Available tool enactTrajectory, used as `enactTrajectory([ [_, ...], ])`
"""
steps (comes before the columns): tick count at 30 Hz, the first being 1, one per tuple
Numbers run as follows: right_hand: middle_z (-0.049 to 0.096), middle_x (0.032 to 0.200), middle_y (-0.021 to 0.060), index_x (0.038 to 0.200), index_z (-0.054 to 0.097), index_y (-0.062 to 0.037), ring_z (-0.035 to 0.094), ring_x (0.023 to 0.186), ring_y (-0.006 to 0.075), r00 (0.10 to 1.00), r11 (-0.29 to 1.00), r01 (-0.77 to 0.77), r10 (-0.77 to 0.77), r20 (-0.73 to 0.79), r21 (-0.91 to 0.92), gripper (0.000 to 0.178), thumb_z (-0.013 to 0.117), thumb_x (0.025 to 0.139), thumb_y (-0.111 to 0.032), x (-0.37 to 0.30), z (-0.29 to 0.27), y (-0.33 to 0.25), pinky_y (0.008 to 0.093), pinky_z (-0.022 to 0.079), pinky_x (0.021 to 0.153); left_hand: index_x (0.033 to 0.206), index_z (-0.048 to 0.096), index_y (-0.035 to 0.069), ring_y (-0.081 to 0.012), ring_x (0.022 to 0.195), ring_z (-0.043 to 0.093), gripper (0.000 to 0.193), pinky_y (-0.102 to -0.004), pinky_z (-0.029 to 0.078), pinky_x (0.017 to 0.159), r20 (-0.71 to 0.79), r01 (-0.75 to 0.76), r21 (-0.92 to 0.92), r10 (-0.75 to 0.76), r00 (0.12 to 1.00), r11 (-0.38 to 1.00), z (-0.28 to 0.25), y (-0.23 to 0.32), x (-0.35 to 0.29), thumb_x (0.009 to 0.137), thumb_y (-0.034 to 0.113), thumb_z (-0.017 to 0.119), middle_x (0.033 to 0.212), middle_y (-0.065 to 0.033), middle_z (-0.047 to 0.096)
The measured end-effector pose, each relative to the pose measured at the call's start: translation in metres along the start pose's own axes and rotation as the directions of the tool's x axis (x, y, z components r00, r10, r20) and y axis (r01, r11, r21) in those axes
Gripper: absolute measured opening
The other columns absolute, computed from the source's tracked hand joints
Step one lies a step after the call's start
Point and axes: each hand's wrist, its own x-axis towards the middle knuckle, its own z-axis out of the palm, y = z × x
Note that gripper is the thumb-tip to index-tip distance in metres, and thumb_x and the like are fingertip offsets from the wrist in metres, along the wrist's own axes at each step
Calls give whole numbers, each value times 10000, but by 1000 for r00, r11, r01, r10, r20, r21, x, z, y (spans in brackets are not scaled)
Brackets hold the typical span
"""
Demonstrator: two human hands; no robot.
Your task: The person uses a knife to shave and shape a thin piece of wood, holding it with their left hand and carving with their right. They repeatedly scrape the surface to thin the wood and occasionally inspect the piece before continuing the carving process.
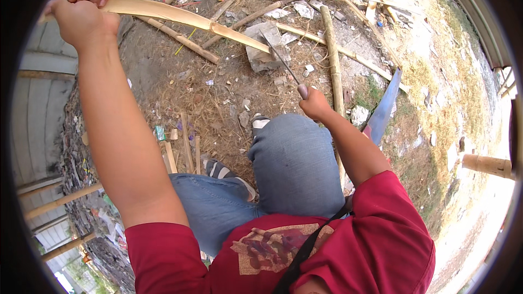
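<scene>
My left hand [86, 13], raised at the upper left, is closed around one end of a split bamboo strip [163, 12]. The strip slopes down to the right, and its far end lies over a grey concrete block [260, 61]. In front of my right knee, my right hand [316, 104] is wrapped round the handle of a long-bladed knife [283, 62]. Its blade is seen nearly edge-on and points up and left, with the tip close above the strip's end. Whether blade and strip touch, I cannot tell.
A handsaw [385, 100] with a bluish blade stands to my right, beside a bamboo pole [331, 49]. More bamboo pieces [182, 41] lie across the littered ground ahead. Short split sticks [187, 141] are near my left foot. A grey wall [41, 103] runs along the left.
</scene>
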Motion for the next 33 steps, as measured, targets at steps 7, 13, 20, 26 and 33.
enactTrajectory([
  [7, 671, 979, 271, 1082, 575, 7, 646, 951, 452, 977, 972, 213, -213, -7, 99, 310, 620, 814, -142, -17, -5, -27, 500, 503, 841, 741, 329, 124, -151, 555, 197, 438, -316, 256, 524, -7, 23, 56, -22, 1000, 998, -20, -2, 11, 1045, 431, 258, 629, -8, 233],
  [13, 677, 1013, 276, 1123, 595, 10, 657, 988, 435, 1000, 1000, 16, -16, -10, -14, 370, 639, 803, -170, 5, 13, 28, 488, 507, 872, 717, 313, 131, -155, 537, 192, 562, -304, 246, 509, -99, 34, 89, -25, 995, 995, -26, 0, 4, 1041, 581, 214, 619, -5, 214],
  [20, 694, 982, 230, 1143, 625, 3, 680, 929, 374, 964, 957, 266, -265, -28, 111, 397, 682, 818, -217, -31, -56, -65, 443, 515, 831, 743, 364, 97, -161, 538, 193, 779, -295, 240, 504, -94, 42, -116, -53, 994, 992, -15, 2, -2, 928, 805, 94, 623, -20, 269],
  [26, 583, 730, 32, 1108, 581, 7, 562, 567, 106, 897, 856, 411, -441, 26, 314, 342, 711, 920, -248, -78, -101, -180, 298, 462, 516, 762, 370, 86, -166, 540, 202, 776, -299, 231, 512, -307, 28, 45, -13, 951, 999, -1, 0, 7, 941, 792, 103, 626, -28, 299],
  [33, 670, 876, 294, 1044, 541, 60, 667, 843, 477, 850, 795, 523, -460, -256, 308, 336, 679, 843, -173, -99, -28, -235, 520, 519, 763, 781, 364, 78, -179, 547, 235, 686, -322, 258, 540, -316, 31, 196, 33, 948, 980, 31, -6, -7, 1012, 683, 137, 646, -44, 339],
])
